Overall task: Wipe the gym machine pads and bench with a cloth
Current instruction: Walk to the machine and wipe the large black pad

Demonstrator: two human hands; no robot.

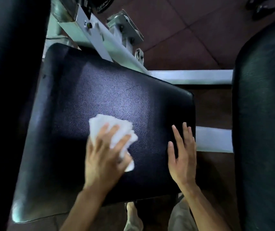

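Mid-wipe on the black pad (110, 97): left hand (105, 157), fingers spread, presses the white cloth (115, 130) near pad's centre. Right hand (182, 157) lies flat, fingers straight, at right edge. Next, prob.: sweep toward unwiped far corners w/ steady pressure.

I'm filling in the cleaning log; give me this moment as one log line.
step: wiping pad | left hand: presses white cloth on black pad | right hand: flat at pad's right edge
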